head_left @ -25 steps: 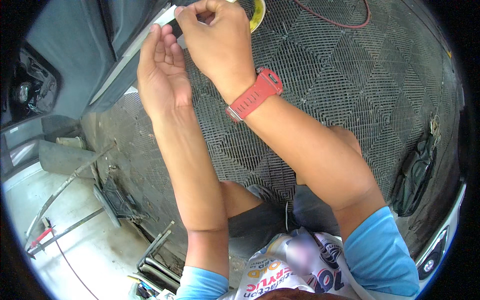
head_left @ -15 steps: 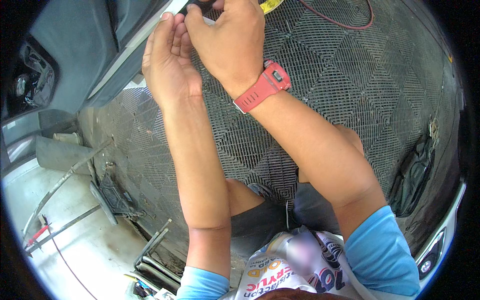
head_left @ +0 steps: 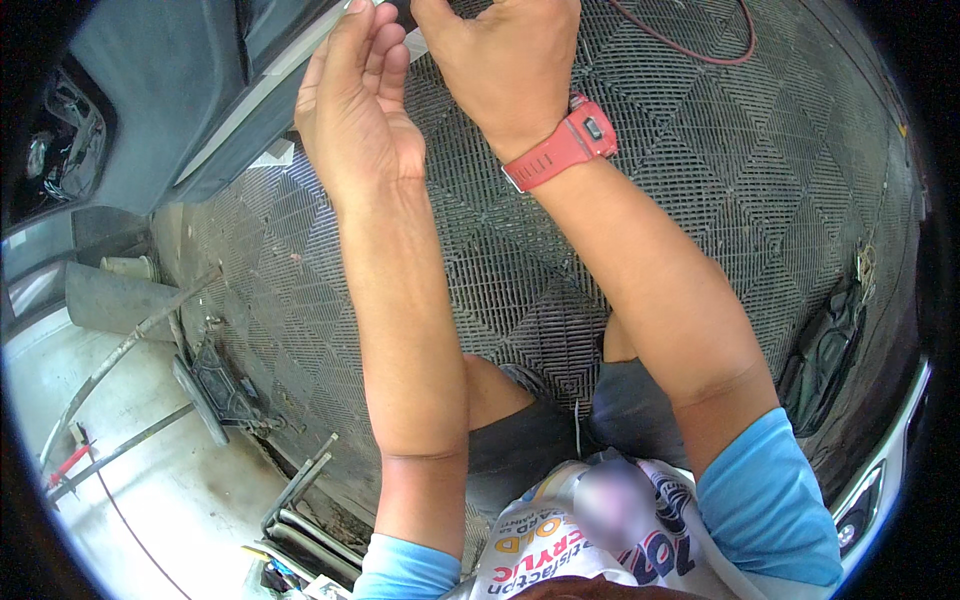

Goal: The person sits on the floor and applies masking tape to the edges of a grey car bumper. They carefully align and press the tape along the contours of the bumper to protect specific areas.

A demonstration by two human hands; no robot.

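Observation:
Along the edge of a dark grey car panel [head_left: 190,100] runs a pale strip [head_left: 262,92]. My left hand [head_left: 360,120] is raised against that edge with the palm partly showing. Its index finger reaches up to the strip, and the other fingers are loosely bent and apart, with nothing visible in the palm. To its right is my right hand [head_left: 510,65], back upward and fingers bent, wearing a red wristwatch [head_left: 562,148]. The upper frame edge cuts off its fingertips, so what they hold is hidden. A small dark piece shows between the two hands.
Dark grid matting [head_left: 690,140] covers the floor. A reddish hose [head_left: 690,50] curves at the top right. On the left are a metal-framed stand [head_left: 215,385] and a grey cylinder [head_left: 120,300]. A black bag [head_left: 825,350] and another car's white bumper [head_left: 880,470] are at right.
My right hand has moved right and slightly up, away from my left hand, which has shifted slightly. The yellow roll beside the right hand is out of view.

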